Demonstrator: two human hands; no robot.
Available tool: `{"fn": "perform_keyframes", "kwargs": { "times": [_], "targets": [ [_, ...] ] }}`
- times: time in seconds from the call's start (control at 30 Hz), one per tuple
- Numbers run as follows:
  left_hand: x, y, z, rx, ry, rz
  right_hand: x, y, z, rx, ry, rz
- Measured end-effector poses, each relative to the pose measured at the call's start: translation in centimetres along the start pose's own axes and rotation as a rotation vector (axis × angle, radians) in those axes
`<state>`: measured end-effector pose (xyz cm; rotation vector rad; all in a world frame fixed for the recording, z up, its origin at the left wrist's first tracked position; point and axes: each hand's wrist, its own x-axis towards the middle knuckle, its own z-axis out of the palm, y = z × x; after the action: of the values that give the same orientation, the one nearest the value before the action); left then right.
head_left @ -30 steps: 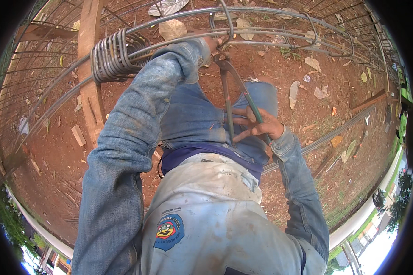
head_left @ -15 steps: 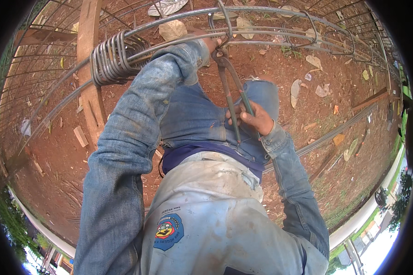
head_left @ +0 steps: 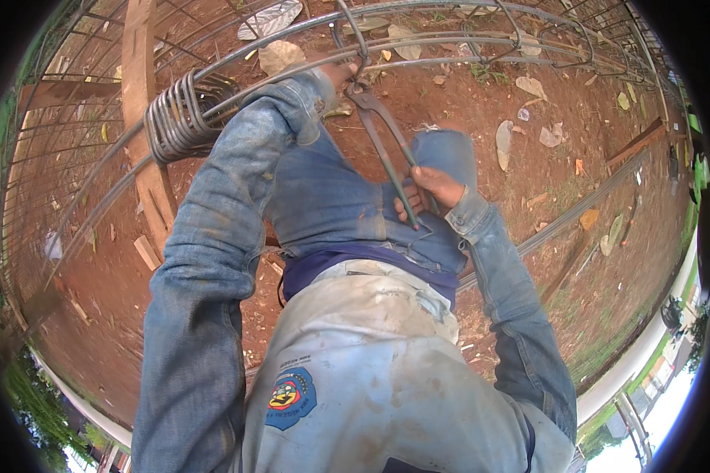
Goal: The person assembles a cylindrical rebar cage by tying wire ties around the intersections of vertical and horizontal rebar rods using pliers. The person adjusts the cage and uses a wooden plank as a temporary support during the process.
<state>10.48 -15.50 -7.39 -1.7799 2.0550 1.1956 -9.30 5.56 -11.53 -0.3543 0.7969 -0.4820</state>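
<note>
- So, nearest the camera is a pale grey shirt (head_left: 355, 370) with a patch on it, denim sleeves running out from both sides
- right hand (head_left: 427, 193) is wrapped tight round the handles of the long pincers (head_left: 386, 138), down by the jeans; grip looks closed, both handles squeezed together
- pincer head sits up at the joint where a stirrup ring (head_left: 353, 31) crosses the long rebar (head_left: 450, 59); looks like it's biting tie wire there, too small to be sure
- left hand (head_left: 341, 72) is up at that same joint, touching the bar; mostly hidden by the cuff, so can't tell if it's clamped or loose
- progress guess: this tie is mid-twist; several rings further right already stand on the bars; a bundle of spare stirrups (head_left: 177, 118) hangs to the left by a wooden plank (head_left: 146, 102), so plenty left
- red dirt (head_left: 544, 181) and dry leaves beyond
</note>
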Motion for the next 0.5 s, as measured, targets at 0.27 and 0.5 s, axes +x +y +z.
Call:
{"fn": "perform_keyframes", "kwargs": {
  "times": [0.27, 0.5],
  "targets": [
    [-0.2, -0.3, 0.6, -0.156, 0.013, 0.048, 0.0, 1.5, 2.4, 0.220, -0.262, -0.080],
    [1.7, -1.9, 1.2, -0.285, -0.019, 0.083, 0.4, 1.0, 1.8, -0.665, 0.305, -0.258]
  ]
}}
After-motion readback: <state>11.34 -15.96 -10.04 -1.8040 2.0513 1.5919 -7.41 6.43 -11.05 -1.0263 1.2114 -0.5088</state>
